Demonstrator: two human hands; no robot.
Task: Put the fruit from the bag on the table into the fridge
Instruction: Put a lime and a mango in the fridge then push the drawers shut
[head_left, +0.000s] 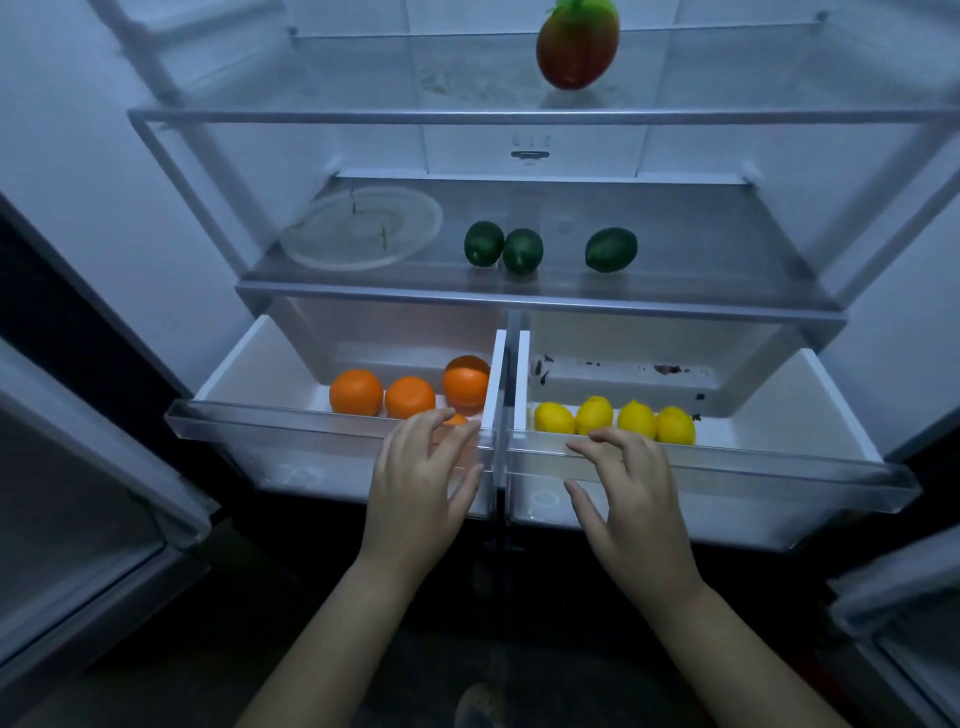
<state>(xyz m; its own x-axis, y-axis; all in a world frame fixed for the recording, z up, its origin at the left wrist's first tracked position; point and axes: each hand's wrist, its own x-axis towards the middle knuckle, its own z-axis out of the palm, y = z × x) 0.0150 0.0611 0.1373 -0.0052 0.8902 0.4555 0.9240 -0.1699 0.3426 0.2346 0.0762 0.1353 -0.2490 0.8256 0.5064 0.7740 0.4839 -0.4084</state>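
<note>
Plainly empty and loosely spread, the left hand and right hand rest on 2 crisper drawers at lower centre holding oranges and 4 lemons; a hard shove could nip fingers.

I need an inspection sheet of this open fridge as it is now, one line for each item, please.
Surface: glass middle shelf; left drawer and right drawer both pulled out.
Job's things: oranges in left drawer; four lemons in right drawer; three dark green fruits on middle shelf; mango on shelf above.
Clutter: clear round plate on middle shelf; dark specks in right drawer.
Grippers: left hand and right hand open, fingers at the drawer fronts, holding nothing.
Cables: nothing seen.
Surroundings: fridge doors open on both sides; room dim.
</note>
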